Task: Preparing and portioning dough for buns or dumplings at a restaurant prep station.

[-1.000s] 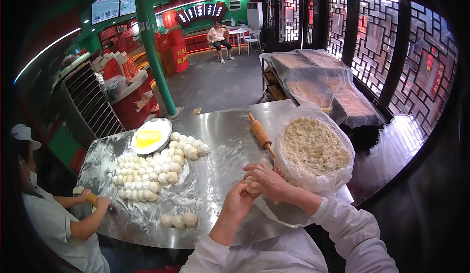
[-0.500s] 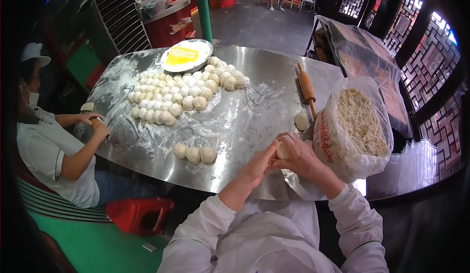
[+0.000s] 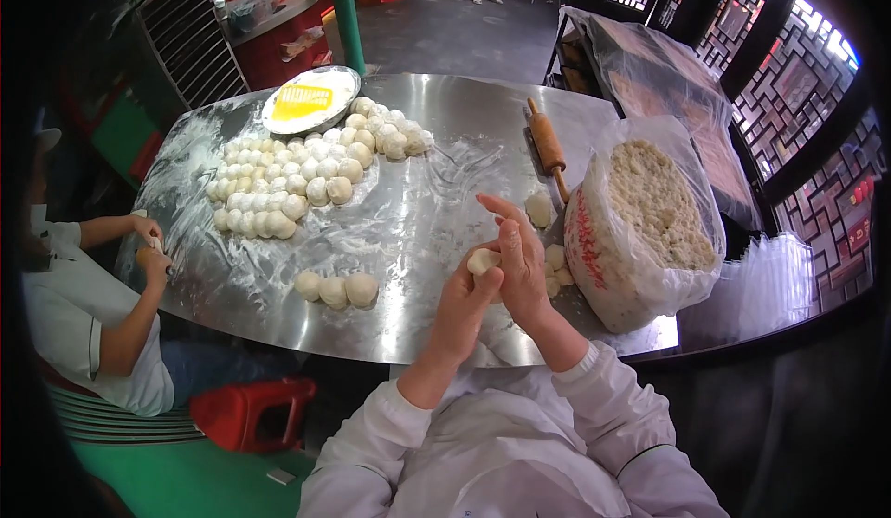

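Just above the table's near edge, my left hand point(image 3: 459, 312) has its fingers curled round a pale piece of dough point(image 3: 482, 261). Against the other side of that dough rests my right hand point(image 3: 522, 281), its fingers stretched out and its thumb raised. The dough's lower part is hidden between the palms. Beside my right hand lie several small dough pieces point(image 3: 555, 272), with a flattened dough piece point(image 3: 538, 209) farther off. Three dough balls point(image 3: 334, 291) sit in a row to the left of my hands.
A floured steel table point(image 3: 418, 239) carries many dough balls point(image 3: 269, 200) in rows, with a flour bowl point(image 3: 348, 86) holding a yellow scraper point(image 3: 303, 101) behind them. To the right are a rolling pin point(image 3: 547, 141) and a plastic bag point(image 3: 594, 267) of crumbly mixture. A co-worker point(image 3: 93, 304) handles something at left.
The view has shifted, so the table appears farther left. My hands have risen from low beside the bag; the right fingers have straightened, and the dough now shows between my hands.
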The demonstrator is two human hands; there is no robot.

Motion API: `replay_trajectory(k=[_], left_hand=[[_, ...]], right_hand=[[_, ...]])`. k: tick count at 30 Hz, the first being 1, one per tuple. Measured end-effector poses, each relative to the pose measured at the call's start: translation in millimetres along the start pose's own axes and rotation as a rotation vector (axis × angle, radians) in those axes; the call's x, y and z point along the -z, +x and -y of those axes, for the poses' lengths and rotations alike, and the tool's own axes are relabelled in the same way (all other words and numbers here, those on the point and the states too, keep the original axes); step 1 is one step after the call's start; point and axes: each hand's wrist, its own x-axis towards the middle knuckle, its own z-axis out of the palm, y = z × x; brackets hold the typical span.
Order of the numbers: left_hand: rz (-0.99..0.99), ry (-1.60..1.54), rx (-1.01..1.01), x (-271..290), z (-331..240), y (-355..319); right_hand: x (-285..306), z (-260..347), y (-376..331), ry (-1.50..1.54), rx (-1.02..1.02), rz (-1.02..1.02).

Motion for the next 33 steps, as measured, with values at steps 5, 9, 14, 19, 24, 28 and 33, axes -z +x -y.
replay_trajectory(k=[5, 9, 14, 19, 24, 28, 33], left_hand=[[-0.090, 0.059, 0.180, 16, -5, 4], [0.054, 0.085, 0.322, 32, -9, 1], [-0.009, 0.202, 0.393, 49, 6, -5], [0.016, 0.344, 0.360, 64, 0, -23], [-0.114, 0.056, 0.264, 104, -32, -48], [-0.327, 0.278, 0.121, 163, -101, -53], [-0.544, 0.852, 0.043, 276, -156, -66]], right_hand=[[16, -6, -11, -0.052, 0.033, 0.087], [26, -2, -16, -0.215, -0.260, 0.455], [6, -12, -36, -0.377, 0.032, 0.505], [-8, -28, -41, -0.337, 0.071, 0.396], [-4, -48, -45, -0.227, -0.279, 0.260], [43, -85, -70, -0.337, -0.297, 0.175], [83, -100, -102, -0.407, -0.364, 0.108]])
